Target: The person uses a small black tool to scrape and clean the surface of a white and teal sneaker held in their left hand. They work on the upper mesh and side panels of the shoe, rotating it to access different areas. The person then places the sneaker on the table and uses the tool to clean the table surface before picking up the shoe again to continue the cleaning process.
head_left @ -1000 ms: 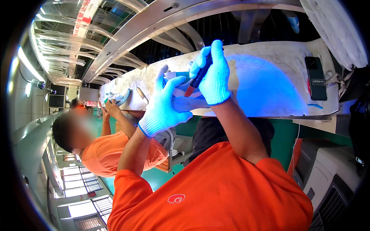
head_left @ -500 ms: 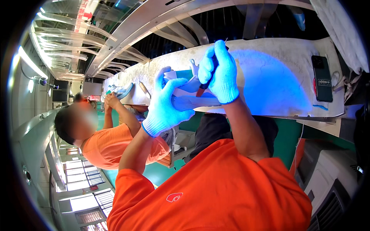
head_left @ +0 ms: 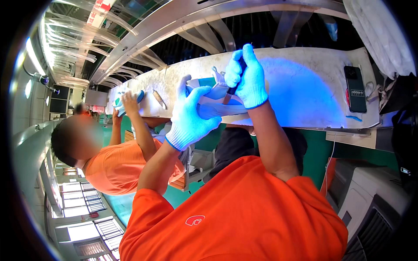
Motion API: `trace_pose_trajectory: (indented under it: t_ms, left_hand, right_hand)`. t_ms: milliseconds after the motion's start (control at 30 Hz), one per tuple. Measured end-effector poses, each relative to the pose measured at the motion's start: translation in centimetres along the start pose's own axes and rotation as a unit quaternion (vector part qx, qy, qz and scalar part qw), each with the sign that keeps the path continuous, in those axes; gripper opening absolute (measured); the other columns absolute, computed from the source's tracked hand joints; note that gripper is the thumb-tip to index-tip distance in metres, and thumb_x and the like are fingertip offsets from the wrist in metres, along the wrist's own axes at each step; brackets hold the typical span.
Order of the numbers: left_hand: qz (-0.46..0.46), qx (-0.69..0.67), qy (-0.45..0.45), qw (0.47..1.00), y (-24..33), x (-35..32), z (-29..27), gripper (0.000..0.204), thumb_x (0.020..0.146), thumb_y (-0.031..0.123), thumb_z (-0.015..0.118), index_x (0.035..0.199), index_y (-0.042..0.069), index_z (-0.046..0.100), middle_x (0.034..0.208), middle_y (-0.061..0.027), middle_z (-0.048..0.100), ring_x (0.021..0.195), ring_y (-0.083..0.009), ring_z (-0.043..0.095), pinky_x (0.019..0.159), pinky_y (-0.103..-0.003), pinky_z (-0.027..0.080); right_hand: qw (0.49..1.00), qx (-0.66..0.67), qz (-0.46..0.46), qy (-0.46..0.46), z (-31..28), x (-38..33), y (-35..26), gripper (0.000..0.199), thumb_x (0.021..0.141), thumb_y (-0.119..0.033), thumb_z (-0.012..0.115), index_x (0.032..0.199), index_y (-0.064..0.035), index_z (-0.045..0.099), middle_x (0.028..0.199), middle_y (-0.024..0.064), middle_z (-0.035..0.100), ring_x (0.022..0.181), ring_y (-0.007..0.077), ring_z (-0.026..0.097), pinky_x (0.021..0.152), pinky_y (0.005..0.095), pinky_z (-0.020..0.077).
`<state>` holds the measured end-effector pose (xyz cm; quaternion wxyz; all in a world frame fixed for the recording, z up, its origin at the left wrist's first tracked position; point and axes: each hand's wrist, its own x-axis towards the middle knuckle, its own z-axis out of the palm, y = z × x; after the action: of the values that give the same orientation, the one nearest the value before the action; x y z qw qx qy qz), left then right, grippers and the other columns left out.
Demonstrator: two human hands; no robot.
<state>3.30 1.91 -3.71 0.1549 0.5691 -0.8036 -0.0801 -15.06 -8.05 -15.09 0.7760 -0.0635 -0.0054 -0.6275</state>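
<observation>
And the piece (head_left: 228, 109), pale w/ a teal patch, is up over the bench's near edge, between both gloved hands. L hand (head_left: 190, 115) clasps its left end, fingers spread round it. R hand (head_left: 249, 80) is curled tight on the tool (head_left: 227, 98); blade or not, can't tell. Change vs a sec ago: tool's reddish end now points steeper & shows less, mostly tucked by the R hand; the L grip's abt the same. Looks like the tool's still in use, piece well held. Out on the bench (head_left: 313, 56): phone (head_left: 356, 89) far right, pale lettering + logo on its back; wood-handled tool (head_left: 160, 100) left. Logo (head_left: 195, 220) on the orange shirt, outlined. Red-marked sign (head_left: 103, 5) far left, too blurred to read.
</observation>
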Motion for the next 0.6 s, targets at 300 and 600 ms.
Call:
trace_pose_trajectory:
  t_ms: [300, 600]
  left_hand:
    - [0.027, 0.007, 0.038, 0.999, -0.3, 0.1, 0.4, 0.068, 0.061, 0.020, 0.091, 0.127, 0.016, 0.076, 0.166, -0.0326, 0.042, 0.123, -0.0523, 0.070, 0.100, -0.055, 0.062]
    - [0.003, -0.008, 0.037, 0.999, 0.2, -0.5, 0.6, 0.068, 0.062, 0.020, 0.091, 0.128, 0.017, 0.075, 0.167, -0.0310, 0.040, 0.120, -0.0521, 0.072, 0.096, -0.054, 0.065]
  right_hand:
    - [0.995, 0.073, 0.018, 0.058, 0.0, 0.4, 0.4, 0.049, 0.113, -0.061, 0.061, 0.093, -0.0174, 0.068, 0.065, -0.0035, 0.049, 0.053, 0.0126, 0.046, 0.050, 0.0304, 0.0399]
    - [0.955, -0.221, -0.087, 0.176, 6.1, -0.5, 2.1, 0.027, 0.112, -0.031, 0.074, 0.096, -0.0116, 0.063, 0.064, -0.0036, 0.050, 0.047, 0.0102, 0.044, 0.045, 0.0308, 0.0368]
